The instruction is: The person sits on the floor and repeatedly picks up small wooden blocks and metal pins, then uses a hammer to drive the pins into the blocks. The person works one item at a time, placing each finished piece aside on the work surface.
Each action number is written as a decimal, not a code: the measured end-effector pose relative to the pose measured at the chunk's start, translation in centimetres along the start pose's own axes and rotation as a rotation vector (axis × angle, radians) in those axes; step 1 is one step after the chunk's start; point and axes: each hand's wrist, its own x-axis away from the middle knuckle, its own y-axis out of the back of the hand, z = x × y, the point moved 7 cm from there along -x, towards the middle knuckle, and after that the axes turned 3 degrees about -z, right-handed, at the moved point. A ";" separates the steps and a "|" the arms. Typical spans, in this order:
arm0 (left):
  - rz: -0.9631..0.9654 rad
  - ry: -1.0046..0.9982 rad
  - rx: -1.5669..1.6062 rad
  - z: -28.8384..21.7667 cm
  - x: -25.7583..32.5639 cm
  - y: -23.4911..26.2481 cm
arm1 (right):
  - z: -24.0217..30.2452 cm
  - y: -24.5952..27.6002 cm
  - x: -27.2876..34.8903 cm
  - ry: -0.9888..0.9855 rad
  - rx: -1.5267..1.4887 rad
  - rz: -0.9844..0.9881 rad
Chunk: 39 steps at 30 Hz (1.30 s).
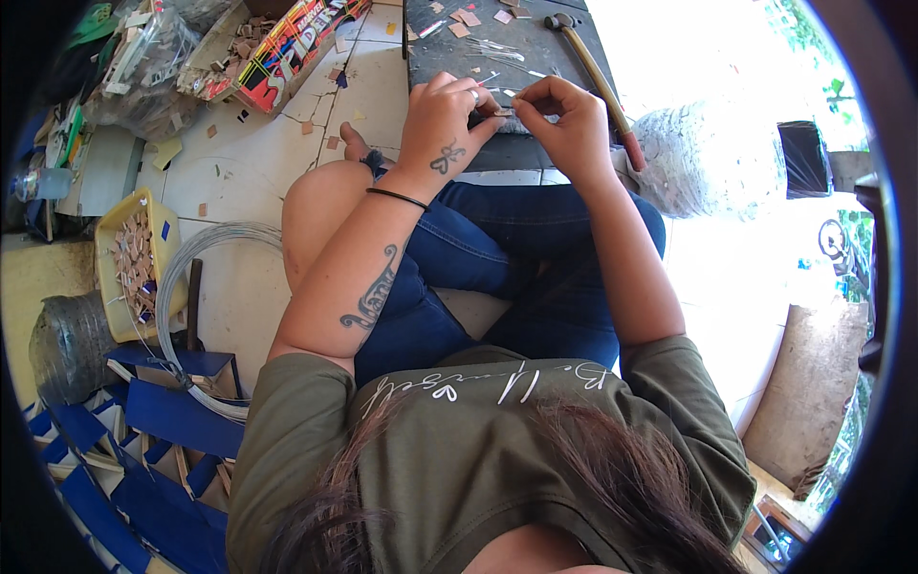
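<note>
A: How are the two hands set?
B: The left hand (pixel 443 122) is curled, its thumb and forefinger pinching a small piece (pixel 504 113). The right hand (pixel 576 120) has its thumb and forefinger drawn close at the piece's other end; whether they grip it too, one cannot tell at that size.
A: So where is the piece?
B: Between the fingertips of both hands, at the near end of the dark bench (pixel 438 55).
A: And past the hands?
B: Thin wires (pixel 497 48) lie just beyond them, with chips (pixel 469 17) farther off. A hammer (pixel 595 77) lies to the right hand's right, its head pointing away from the person.
A: What about the left hand's left?
B: A box (pixel 296 48) on the floor, farther out. Well apart, nearer the body, are a yellow basket (pixel 155 210) and a wire coil (pixel 163 325).
</note>
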 end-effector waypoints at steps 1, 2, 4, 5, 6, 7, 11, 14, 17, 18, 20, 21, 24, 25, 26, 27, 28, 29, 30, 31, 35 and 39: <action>-0.003 0.001 0.002 0.0 0.0 0.0 | 0.1 0.0 0.0 0.012 0.002 -0.002; -0.005 0.002 0.004 0.1 0.0 0.0 | 0.1 -0.1 -0.1 0.027 0.004 0.002; -0.003 0.003 0.010 0.0 0.0 0.0 | 0.3 -0.1 -0.2 0.055 0.014 0.008; -0.001 0.002 0.010 0.0 0.0 -0.1 | 0.3 -0.2 -0.3 0.047 0.024 0.016; 0.004 0.006 0.006 0.0 -0.1 -0.1 | 0.2 -0.1 -0.4 0.041 0.034 0.023; -0.015 -0.003 0.025 -0.1 -0.1 0.0 | 0.1 -0.2 -0.5 0.018 0.045 0.033; -0.047 0.040 0.147 -0.3 -0.4 -0.4 | 0.4 -0.2 -0.8 0.039 0.055 0.059; -0.041 0.079 0.244 -0.1 -0.6 -0.6 | -0.1 -0.2 -1.0 0.023 0.046 0.083; -0.048 0.069 0.297 -0.3 -0.6 -0.5 | -1.0 1.8 -1.0 0.070 0.188 0.000; -0.057 0.059 0.310 -0.4 -0.7 -0.3 | -1.3 3.3 -0.8 0.095 0.341 -0.095; -0.033 0.090 0.361 -0.3 -0.6 -0.4 | -4.0 5.9 0.3 -0.123 0.792 -0.121; -0.024 0.101 0.398 -0.3 -0.6 -0.4 | -4.9 6.6 0.7 -0.163 0.980 -0.113; -0.034 0.089 0.400 -0.4 -0.7 -0.4 | -8.0 7.4 1.4 -0.270 1.040 -0.002; -0.034 0.081 0.390 -0.5 -0.8 -0.5 | -8.4 7.5 1.3 -0.230 1.021 0.019; -0.036 0.078 0.385 -0.5 -0.8 -0.4 | -8.2 7.8 1.1 -0.178 0.993 -0.008; -0.034 0.081 0.383 -0.4 -0.7 -0.4 | -7.7 8.1 0.9 -0.126 0.963 -0.034; -0.032 0.076 0.384 -0.5 -0.7 -0.4 | -7.4 8.2 0.7 -0.128 0.951 -0.047; -0.028 0.075 0.388 -0.5 -0.7 -0.5 | -7.4 8.2 1.0 -0.231 0.656 -0.012; -0.028 0.072 0.400 -0.5 -0.7 -0.4 | -7.3 8.4 1.8 -0.381 0.377 0.037; -0.033 0.063 0.391 -0.5 -0.7 -0.4 | -6.9 8.4 2.9 -0.539 0.108 0.077; -0.024 0.056 0.376 -0.5 -0.7 -0.5 | -0.1 8.4 7.7 -0.546 -0.248 0.116; -0.029 0.048 0.370 -0.5 -0.7 -0.5 | 5.7 9.1 9.1 -0.218 0.187 0.109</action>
